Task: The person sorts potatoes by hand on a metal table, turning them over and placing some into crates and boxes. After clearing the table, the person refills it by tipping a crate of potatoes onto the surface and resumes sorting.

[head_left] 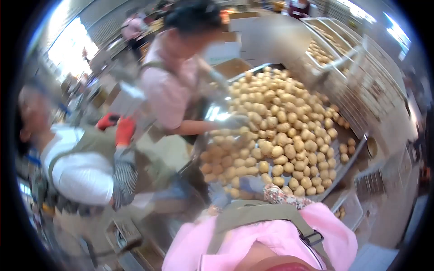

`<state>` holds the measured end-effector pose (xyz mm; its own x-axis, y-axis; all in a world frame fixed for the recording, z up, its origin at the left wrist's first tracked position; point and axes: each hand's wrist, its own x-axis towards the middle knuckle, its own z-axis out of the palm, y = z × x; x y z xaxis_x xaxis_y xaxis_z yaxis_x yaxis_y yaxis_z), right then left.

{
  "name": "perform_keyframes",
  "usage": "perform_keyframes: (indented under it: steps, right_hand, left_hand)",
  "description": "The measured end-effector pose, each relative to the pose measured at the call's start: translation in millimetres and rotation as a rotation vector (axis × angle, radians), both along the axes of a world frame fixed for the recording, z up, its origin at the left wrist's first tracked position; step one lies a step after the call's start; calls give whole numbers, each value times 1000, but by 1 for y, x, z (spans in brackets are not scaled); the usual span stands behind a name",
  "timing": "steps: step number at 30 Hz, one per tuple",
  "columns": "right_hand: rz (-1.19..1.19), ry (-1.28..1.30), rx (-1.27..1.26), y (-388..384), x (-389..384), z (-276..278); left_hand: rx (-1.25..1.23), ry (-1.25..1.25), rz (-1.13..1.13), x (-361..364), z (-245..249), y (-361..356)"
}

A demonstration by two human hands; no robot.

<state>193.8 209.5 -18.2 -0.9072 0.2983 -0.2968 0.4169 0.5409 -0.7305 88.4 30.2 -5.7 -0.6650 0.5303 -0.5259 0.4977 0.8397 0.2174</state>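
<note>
A large heap of potatoes (289,117) covers a metal sorting table (340,180) in front of me. My left hand (219,195), in a grey-blue glove, is at the near edge of the heap, beside the closest potatoes. Close to its right is my right hand (252,184), gloved alike below a patterned sleeve cuff (282,197), and it reaches over the near potatoes. Blur smears the fingers of both hands, so I cannot make out whether they hold anything.
Across the table a co-worker in a pink shirt (167,86) has a gloved hand (236,122) at the potatoes. Another person with red gloves (125,131) is at the left. Potato-filled crates (332,27) and a wire rack (368,86) stand at the far right. A plastic crate (352,205) is near my right.
</note>
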Motion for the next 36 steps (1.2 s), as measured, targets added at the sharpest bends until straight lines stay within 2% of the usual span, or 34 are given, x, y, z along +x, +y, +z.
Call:
perform_keyframes:
  steps: [1, 3, 4, 5, 6, 8, 9, 12, 13, 14, 16, 17, 18, 20, 21, 22, 24, 25, 27, 28, 30, 31, 32, 33, 34, 35, 36]
  right_hand:
    - [-78, -1, 2, 0, 0, -10]
    - [89, 224, -705, 11, -6, -40]
    - [50, 245, -689, 17, -7, -18]
    - [80, 284, -342, 24, -9, 39]
    - [115, 308, 7, 30, -11, 71]
    - [81, 246, -28, 36, -4, 63]
    - [57, 180, -79, 35, 4, 51]
    - [14, -27, -237, 31, 23, 9]
    - [36, -90, -292, 23, 20, -10]
    - [90, -140, -391, 15, 15, -32]
    - [235, -266, -684, -5, -7, -103]
    - [305, -334, -795, -5, -16, -148]
    - [265, -230, -705, -4, -11, -104]
    - [240, -17, -274, 12, -5, -11]
    - [219, 36, -87, 25, -1, 12]
    - [163, 54, -24, 39, 7, 26]
    - [-144, 14, -420, 69, 33, -24]
    - [-110, 1, -422, 76, 45, -23]
    - [252, -102, 4, 75, 53, -10]
    - [281, -97, 0, 62, 51, -1]
    - [302, -37, 353, 22, 44, 26]
    - [231, -59, 303, 14, 33, 17]
    - [287, -57, 300, 16, 26, 11]
    - [282, -141, 249, 16, 18, 10]
    - [269, -224, 201, 14, 10, 2]
    - [296, 54, 226, 24, 13, -44]
    - [116, 117, -164, 33, 14, -1]
  left_hand:
    - [51, 7, 14, 3, 12, -4]
    - [141, 42, 15, 3, 6, -11]
    - [180, 73, 20, 1, -5, -15]
    - [199, 149, 20, 1, -14, -16]
    - [213, 154, 1, 3, -14, -16]
    - [474, 330, 74, 10, 5, -20]
    - [510, 457, -30, 6, 17, -18]
    - [569, 433, -191, -16, -11, -8]
    - [397, 67, -118, -31, -20, 5]
    - [398, 65, -105, -35, -44, 19]
    - [129, -59, 133, -34, -86, 33]
    - [191, -43, -82, -24, 0, 35]
    - [192, -45, -74, -19, 12, 27]
    - [271, 330, -300, -16, 17, 11]
    - [341, 412, -367, -20, 3, -6]
    - [339, 411, -354, -22, -4, -18]
    - [403, 410, -314, -19, -17, -43]
    - [430, 416, -281, -14, -18, -52]
    - [434, 417, -211, -12, -6, -56]
    - [456, 415, -177, -15, 3, -52]
    - [617, 522, -209, -29, 9, -34]
    - [688, 572, -207, -37, 7, -23]
    - [714, 400, -148, -43, 31, -6]
    - [672, 448, -103, -48, 3, 4]
    - [547, 391, -89, -52, 2, 17]
    - [572, 364, -58, -59, -22, 28]
    - [562, 367, -35, -58, -45, 30]
